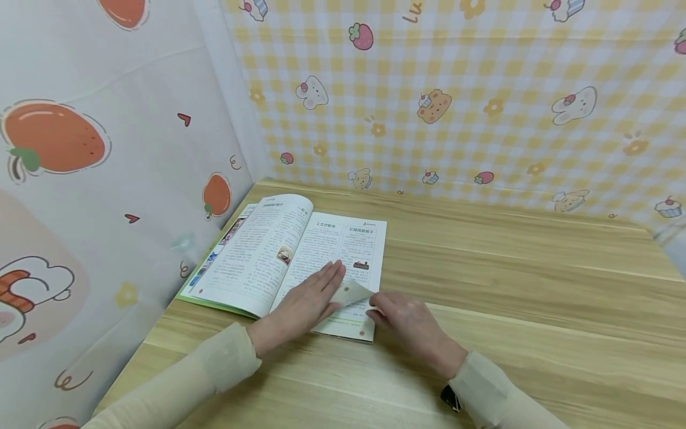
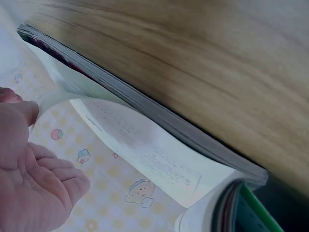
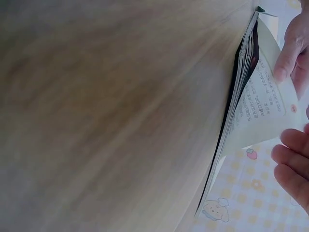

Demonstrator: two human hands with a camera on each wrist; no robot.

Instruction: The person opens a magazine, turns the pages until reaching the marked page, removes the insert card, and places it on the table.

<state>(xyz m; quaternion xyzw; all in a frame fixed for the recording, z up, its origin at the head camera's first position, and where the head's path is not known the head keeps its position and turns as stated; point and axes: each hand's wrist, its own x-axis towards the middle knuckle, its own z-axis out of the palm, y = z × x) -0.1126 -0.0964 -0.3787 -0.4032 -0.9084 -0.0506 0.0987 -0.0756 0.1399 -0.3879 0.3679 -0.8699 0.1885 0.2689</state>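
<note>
An open magazine (image 1: 327, 238) lies on the left part of the wooden table, its left pages bulging up from the spine. Flat on the lower right page rests my left hand (image 1: 305, 301), fingers straight and together. Beside it, my right hand (image 1: 412, 328) pinches the tip of a lifted page corner (image 1: 351, 292), which is folded up and inward. In the right wrist view the curved page (image 3: 265, 101) rises off the stack below, between the left hand (image 3: 292, 55) and the right fingers (image 3: 292, 162).
The wooden table (image 1: 514, 268) extends to the right of the magazine. A white patterned cloth (image 1: 145, 161) hangs along the left side, close to the magazine. Behind the table hangs a yellow checked cloth (image 1: 396, 149). Something black (image 1: 450, 398) shows at the right wrist.
</note>
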